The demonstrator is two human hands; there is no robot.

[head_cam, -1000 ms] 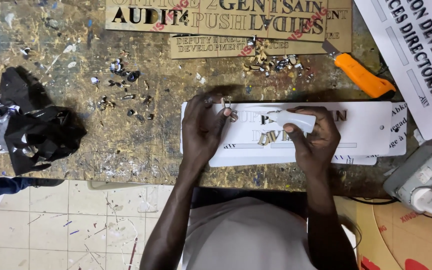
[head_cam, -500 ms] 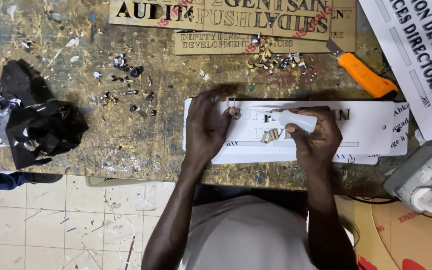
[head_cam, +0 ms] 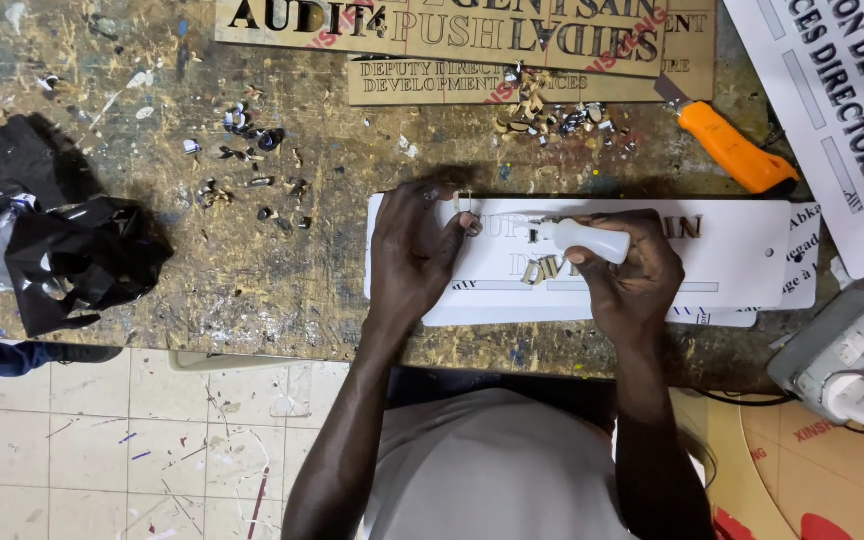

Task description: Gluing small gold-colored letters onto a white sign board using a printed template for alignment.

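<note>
Far left: black bag [head_cam: 62, 250], crumpled, on the desk [head_cam: 252, 280], close to the near edge. Lots of bare desk between bag and left hand, with only small dark scraps [head_cam: 252, 150] further back.

Near the middle: left hand [head_cam: 414, 250] flat on the left end of the white sign [head_cam: 742, 250], thumb and first finger pinched on a tiny gold letter [head_cam: 465, 203] at the sign's top edge. Sign long and flat, its near edge close to the desk's near edge, with white sheets poking out under it.

On the sign, between the hands: more gold letters [head_cam: 542, 270], some lying crooked.

Then the right hand [head_cam: 632, 275], fingers closed around a small white bottle [head_cam: 582, 240], tip pointing left at the letters. Right half of the sign bare.

Further back: gold boards [head_cam: 512, 60] with cut-out letters, and a heap of gold scraps [head_cam: 552, 110] just in front.

Right of that: orange knife [head_cam: 727, 150], tilted, just past the sign's top right corner.

Far right: big white board [head_cam: 832, 100] with dark print, and a grey plug box [head_cam: 852, 350] at the desk's edge.
</note>
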